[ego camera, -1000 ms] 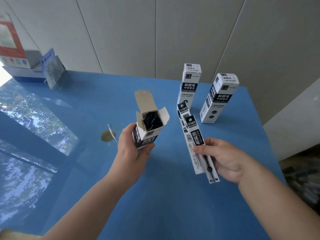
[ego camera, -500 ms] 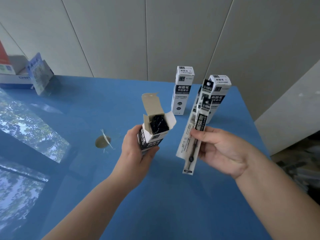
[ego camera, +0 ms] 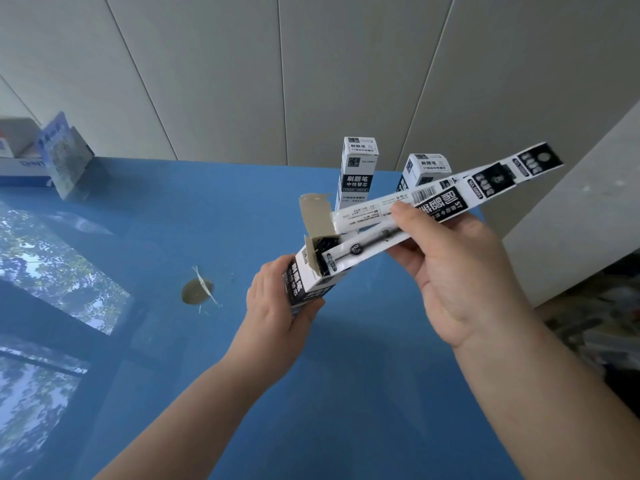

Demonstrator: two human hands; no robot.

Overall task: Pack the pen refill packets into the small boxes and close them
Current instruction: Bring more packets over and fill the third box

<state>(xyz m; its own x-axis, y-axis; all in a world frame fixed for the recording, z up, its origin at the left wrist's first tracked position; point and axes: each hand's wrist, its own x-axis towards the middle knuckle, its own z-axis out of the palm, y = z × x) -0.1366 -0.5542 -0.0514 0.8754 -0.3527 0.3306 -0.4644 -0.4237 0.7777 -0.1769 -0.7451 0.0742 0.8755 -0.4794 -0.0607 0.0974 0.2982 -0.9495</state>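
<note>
My left hand [ego camera: 277, 306] grips a small black-and-white box [ego camera: 311, 278], tilted to the right, its top flaps open and dark refills showing inside. My right hand [ego camera: 453, 268] holds two long pen refill packets [ego camera: 450, 199] fanned apart and slanting down to the left. The lower packet's tip sits in the mouth of the open box. Two closed boxes of the same kind stand upright on the blue table behind, one [ego camera: 358, 171] in the middle and one [ego camera: 424, 169] partly hidden by the packets.
The blue table [ego camera: 242, 393] has a round brown spot with a white scrap [ego camera: 199, 289] left of my left hand. A blue-and-white carton with a leaflet [ego camera: 55, 157] stands at the far left corner. The table's right edge drops off beside a grey wall.
My right hand swung the packets from upright to a slant and brought their lower end into the open box. The left hand tilted the box toward them.
</note>
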